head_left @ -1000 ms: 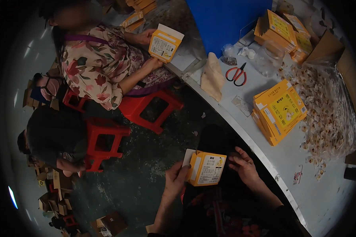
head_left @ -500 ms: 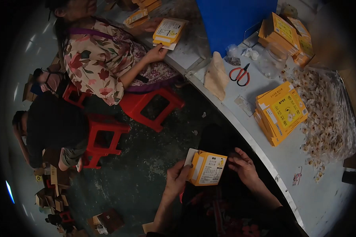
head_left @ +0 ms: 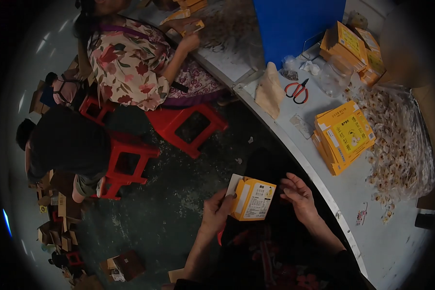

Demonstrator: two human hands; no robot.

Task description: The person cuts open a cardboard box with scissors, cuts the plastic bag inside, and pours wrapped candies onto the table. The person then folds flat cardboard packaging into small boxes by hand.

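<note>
Above my lap, my left hand (head_left: 217, 209) grips a small yellow carton (head_left: 255, 199) by its left end, thumb on top. The printed side, with dark text and a panel of small print, faces up. A pale flap (head_left: 234, 184) sticks out at its left end, by my fingers. To the right of the carton, apart from it, is my right hand (head_left: 298, 197). Its fingers are loosely bent and spread, with nothing visible in them. On the table nearby lies a stack of flat yellow cartons (head_left: 347, 135).
Red-handled pliers (head_left: 297, 91), a tan cloth (head_left: 268, 92) and a clear container (head_left: 335, 77) lie on the table. Many small wrapped pieces (head_left: 396, 145) cover its right side. More cartons (head_left: 344, 46) stand behind. A co-worker (head_left: 130, 63) sits on a red stool (head_left: 191, 128), handling a carton.
My left hand keeps its hold on the carton, which is tilted slightly differently. My right hand stays apart, its fingers a little more bent. The co-worker's carton has moved up and away.
</note>
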